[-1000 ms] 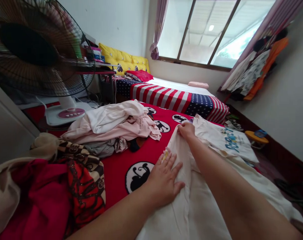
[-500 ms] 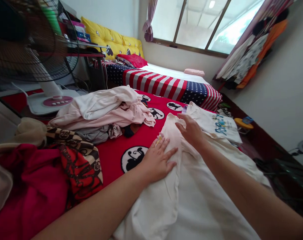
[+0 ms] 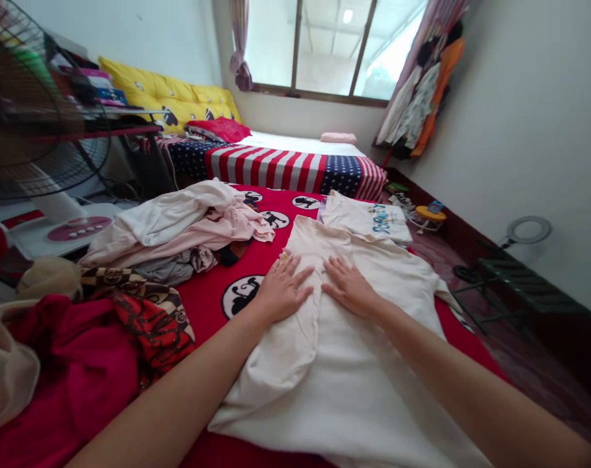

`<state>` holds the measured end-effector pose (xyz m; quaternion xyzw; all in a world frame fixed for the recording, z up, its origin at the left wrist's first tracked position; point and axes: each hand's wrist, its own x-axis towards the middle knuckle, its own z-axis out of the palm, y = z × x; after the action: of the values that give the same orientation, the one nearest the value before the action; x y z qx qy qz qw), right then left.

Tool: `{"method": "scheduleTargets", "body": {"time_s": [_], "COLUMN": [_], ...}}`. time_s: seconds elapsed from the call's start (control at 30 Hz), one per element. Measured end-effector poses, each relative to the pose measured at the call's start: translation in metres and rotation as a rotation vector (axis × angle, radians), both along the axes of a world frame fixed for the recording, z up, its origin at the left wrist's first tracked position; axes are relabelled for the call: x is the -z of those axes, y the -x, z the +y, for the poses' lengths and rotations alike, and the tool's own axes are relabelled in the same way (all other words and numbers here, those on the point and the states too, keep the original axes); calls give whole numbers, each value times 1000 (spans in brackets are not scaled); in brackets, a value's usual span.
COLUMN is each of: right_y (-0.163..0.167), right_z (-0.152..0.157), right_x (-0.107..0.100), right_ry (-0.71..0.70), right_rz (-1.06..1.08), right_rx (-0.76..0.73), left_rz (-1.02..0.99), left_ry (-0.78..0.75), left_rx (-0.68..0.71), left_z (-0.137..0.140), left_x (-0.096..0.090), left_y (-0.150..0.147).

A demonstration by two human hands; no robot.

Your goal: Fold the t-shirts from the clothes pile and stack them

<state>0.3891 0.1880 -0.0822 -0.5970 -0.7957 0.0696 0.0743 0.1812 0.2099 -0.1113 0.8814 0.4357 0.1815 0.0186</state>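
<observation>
My left grip (image 3: 285,290) and right grip (image 3: 350,287) lie flat, spread out, on the cream garment (image 3: 358,377); red cloth (image 3: 200,302) beneath.

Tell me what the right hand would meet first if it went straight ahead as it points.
The right hand would probably meet the left hand across the cream shirt, or narrowly pass it; depth is unclear.

Cream garment (image 3: 373,370) partly past bottom edge
</observation>
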Motion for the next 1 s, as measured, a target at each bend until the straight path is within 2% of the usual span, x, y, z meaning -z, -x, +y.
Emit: {"method": "scheduleTargets", "body": {"time_s": [0.1, 0.2, 0.37, 0.43, 0.53, 0.6, 0.67, 0.77, 0.87, 0.93, 1.0], "right_y": [-19, -36, -56, -65, -88, -109, -133, -169, -200, -213, -219], "right_z": [-36, -78, -139, -155, -169, -171, -166, -149, -126, -112, -100], "right_x": [-1, 3, 5, 2, 1, 3, 6, 9, 17, 22, 26], "right_ry": [0, -26, 60, 58, -71, -208, -348, -498, -477, -390, -323], "right_rz": [66, 22, 73, 172, 352, 440, 475, 430, 361, 351, 361], "right_rx": [-10, 11, 32, 59, 159, 267, 384, 558, 766, 848, 854], "left_rz": [17, 31, 80, 138, 257, 320, 298, 59, -144, -115, -35], "left_ry": [-8, -18, -10, 47, 158, 212, 245, 220, 166, 139, 100], "left_rx": [2, 12, -5, -21, -3, 83, 177, 192, 231, 288, 292], "left_z": [0, 2, 0, -6, -22, -34, -43, -45, -38, -33, -30], "left_x": [0, 0, -1, -8, -28, -48, -67, -78, -60, -38, -18], "left_y": [0, 0, -3, -3, 1, 4, 1, -16, -39, -51, -57]}}
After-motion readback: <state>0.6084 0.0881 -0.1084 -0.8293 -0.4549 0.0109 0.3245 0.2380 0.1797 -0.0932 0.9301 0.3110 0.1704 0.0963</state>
